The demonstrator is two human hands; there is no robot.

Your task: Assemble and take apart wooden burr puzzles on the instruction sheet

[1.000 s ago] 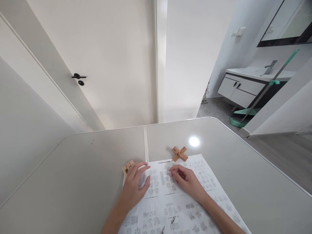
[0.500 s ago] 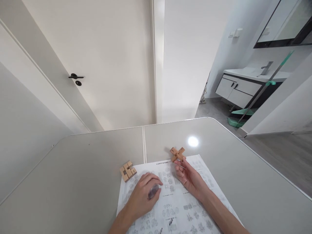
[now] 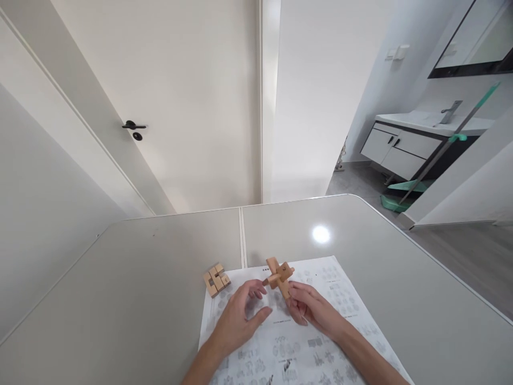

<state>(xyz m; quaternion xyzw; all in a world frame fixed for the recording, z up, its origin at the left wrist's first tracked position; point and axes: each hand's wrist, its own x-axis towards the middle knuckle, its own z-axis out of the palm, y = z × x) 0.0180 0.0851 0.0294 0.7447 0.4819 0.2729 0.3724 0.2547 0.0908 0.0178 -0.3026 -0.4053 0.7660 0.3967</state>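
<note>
A cross-shaped wooden interlocking puzzle [image 3: 284, 271] is held up over the top of the printed sheet [image 3: 288, 342]. My right hand [image 3: 315, 310] pinches its lower arm between thumb and fingers. Close to the puzzle's left arm is my left hand [image 3: 244, 315], with thumb and fingers apart and nothing held. I cannot tell whether a left fingertip touches the wood. Beyond my left hand lies a second wooden block puzzle [image 3: 217, 279], flat at the sheet's upper left corner.
The grey table [image 3: 160, 299] has a seam [image 3: 242, 240] across its far part and a bright light reflection at right. Past its far edge stand a white door [image 3: 200, 107] and a washroom cabinet [image 3: 396, 147] with a green broom and dustpan [image 3: 395, 203].
My right hand has drawn the cross-shaped puzzle nearer and turned it. My left hand has opened wider and sits close to the puzzle. The view has shifted slightly.
</note>
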